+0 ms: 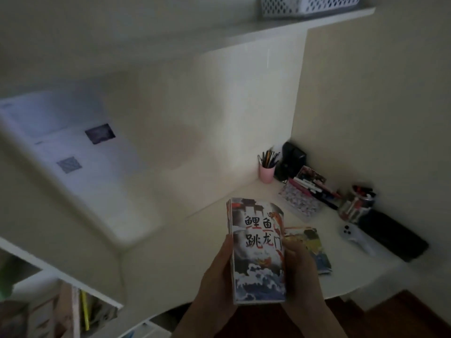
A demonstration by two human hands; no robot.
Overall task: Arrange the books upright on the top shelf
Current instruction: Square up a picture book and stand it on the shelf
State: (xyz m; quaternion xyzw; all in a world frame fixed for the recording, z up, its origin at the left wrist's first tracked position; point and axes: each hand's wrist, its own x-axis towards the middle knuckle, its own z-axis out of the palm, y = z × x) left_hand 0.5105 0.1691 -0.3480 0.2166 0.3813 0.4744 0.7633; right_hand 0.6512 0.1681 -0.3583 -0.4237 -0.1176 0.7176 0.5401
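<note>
I hold a stack of thin books (257, 250) upright above the white desk, its front cover showing a carp, waves and large Chinese characters. My left hand (217, 272) grips the stack's left edge and my right hand (301, 269) grips its right edge. Another colourful book (314, 247) lies flat on the desk behind my right hand, partly hidden by it. The top shelf (244, 30) runs across the upper part of the view, seen from below.
A white perforated basket (307, 4) stands on the top shelf. On the desk (175, 262) are a pink pen cup (266, 173), a patterned pencil box (300, 200), a jar of pens (356, 203), a white controller (351, 234) and a black case (395, 236). A lower bookcase (61, 306) stands at bottom left.
</note>
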